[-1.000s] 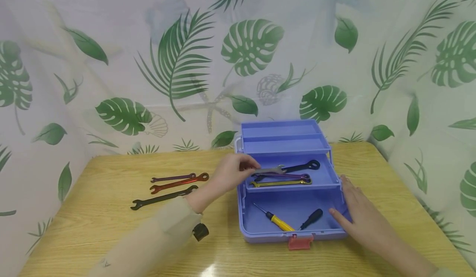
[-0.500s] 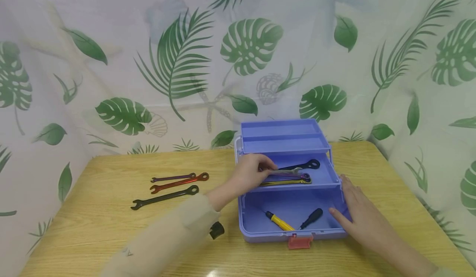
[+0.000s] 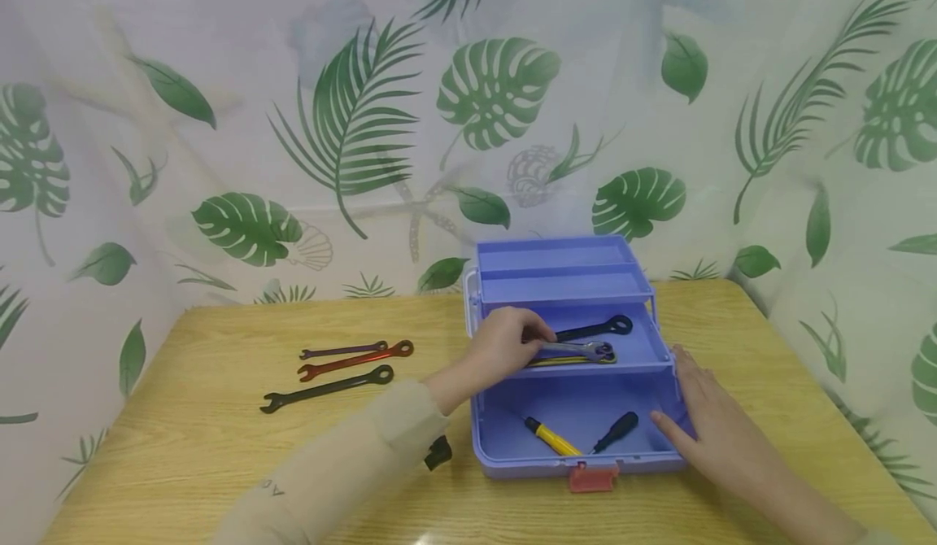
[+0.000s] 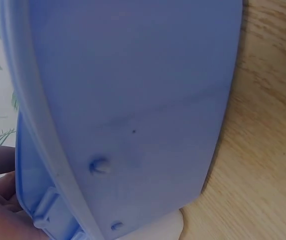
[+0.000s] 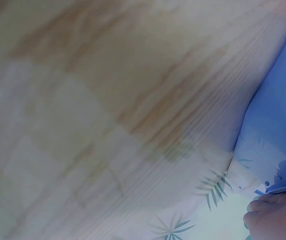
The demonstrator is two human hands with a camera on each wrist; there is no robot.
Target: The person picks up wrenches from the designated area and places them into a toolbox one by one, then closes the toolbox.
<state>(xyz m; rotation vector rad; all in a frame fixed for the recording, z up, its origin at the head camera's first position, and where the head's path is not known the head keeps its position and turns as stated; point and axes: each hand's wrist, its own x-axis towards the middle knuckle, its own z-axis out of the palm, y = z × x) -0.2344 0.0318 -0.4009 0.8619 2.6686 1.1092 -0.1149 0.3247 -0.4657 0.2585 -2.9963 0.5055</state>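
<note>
My left hand [image 3: 507, 343] pinches a silver combination wrench [image 3: 571, 350] low over the middle tray [image 3: 644, 342] of an opened periwinkle toolbox [image 3: 527, 470]. The wrench's free end points right and overlaps a yellow wrench [image 3: 558, 360] and the ring end of a purple one. Behind them lies a black wrench [image 3: 594, 331]. My right hand [image 3: 721, 427] rests against the box's right side, fingers extended and thumb over the rim. In the left wrist view, the box's outer wall [image 4: 133, 100] hides most of the left hand [image 4: 0, 212]. The right wrist view catches part of the right hand [image 5: 278, 217].
In the box's bottom lie a yellow-handled screwdriver [image 3: 556, 438] and a black-handled one [image 3: 616, 433]. Left of the box, a purple wrench [image 3: 340, 350], a red wrench [image 3: 355, 360] and a black wrench [image 3: 329, 389] lie on the wooden table [image 3: 183, 447]. A pink latch [image 3: 593, 478] hangs in front.
My left hand has moved right and slightly down over the middle tray, carrying the silver wrench, which now overlaps the purple wrench's ring end. The right hand stays on the box's side.
</note>
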